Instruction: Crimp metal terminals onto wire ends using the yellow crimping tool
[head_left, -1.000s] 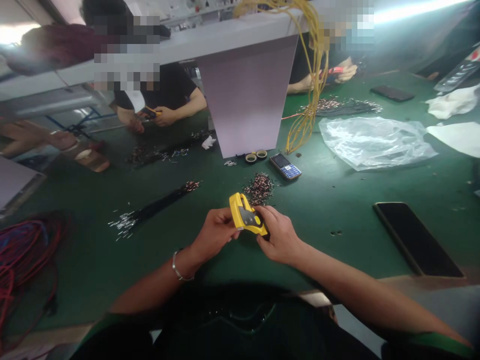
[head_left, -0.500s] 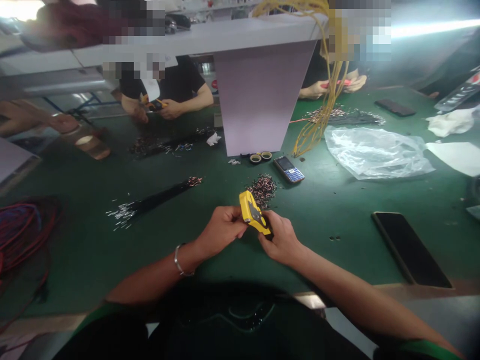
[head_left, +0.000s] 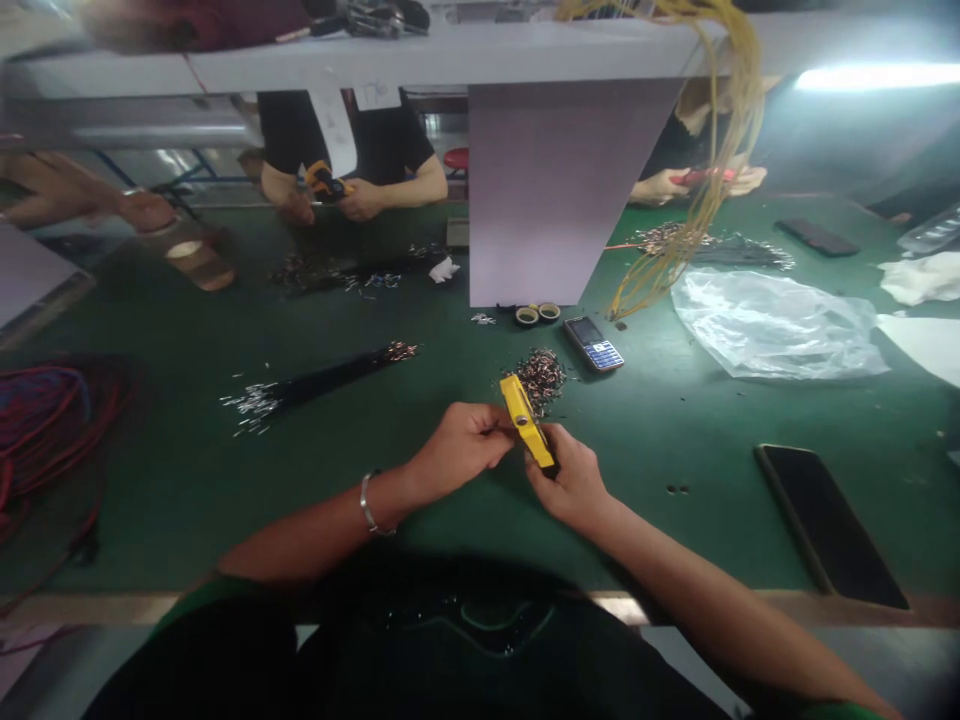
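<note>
My right hand (head_left: 571,478) is wrapped round the handles of a yellow wire stripper (head_left: 527,420), whose head points up and away from me. Close against the tool's left side, my left hand (head_left: 469,450) is closed in a pinch; what its fingers hold is too small or hidden to name. Just beyond the stripper lies a pile of short dark and coppery clippings (head_left: 541,378). A bundle of black wires (head_left: 330,380) rests to the left, with silvery ends at one side and coppery ends at the other.
A keypad phone (head_left: 594,345), tape rolls (head_left: 538,314) and a plastic bag (head_left: 776,325) lie farther back. A smartphone (head_left: 831,525) is at right, coiled red cables (head_left: 52,440) at left. A purple-grey panel (head_left: 555,190) stands upright. Co-workers' hands (head_left: 364,198) hold tools across the table.
The view has shifted, so most things sit slightly farther right. The wire stripper has turned in my right hand and shows more of its edge. My left hand stays closed beside it.
</note>
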